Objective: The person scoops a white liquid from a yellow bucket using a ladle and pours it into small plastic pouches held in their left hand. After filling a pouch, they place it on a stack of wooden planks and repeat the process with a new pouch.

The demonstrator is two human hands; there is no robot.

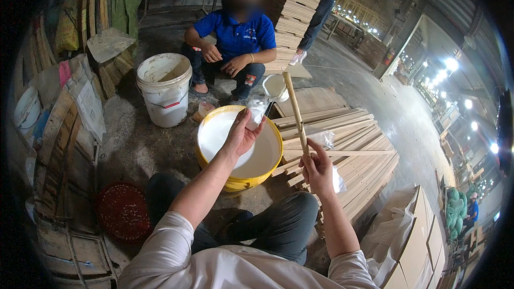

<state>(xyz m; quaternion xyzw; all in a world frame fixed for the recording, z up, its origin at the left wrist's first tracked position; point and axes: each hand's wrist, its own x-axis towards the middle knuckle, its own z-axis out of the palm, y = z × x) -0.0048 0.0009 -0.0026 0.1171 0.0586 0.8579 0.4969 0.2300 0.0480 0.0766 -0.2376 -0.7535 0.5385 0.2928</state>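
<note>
My left hand [243,134] is raised over a yellow-rimmed tub [275,166] of white liquid, its fingers closed on a clear plastic bag [258,109]. Held in my right hand [317,170] is a slim wooden stick [294,104], which points up and away from me. Its lower end is in my fingers, to the right of the tub. Beyond the stick's upper part, a white container [274,88] stands near the tub's far side.
Long wooden strips [353,158] lie stacked on the right, with wrapped boards [409,235] nearer me. A white bucket [165,104] stands far left of the tub, and a red basket [124,211] sits near left. Opposite me, a person in a blue shirt [235,37] crouches.
</note>
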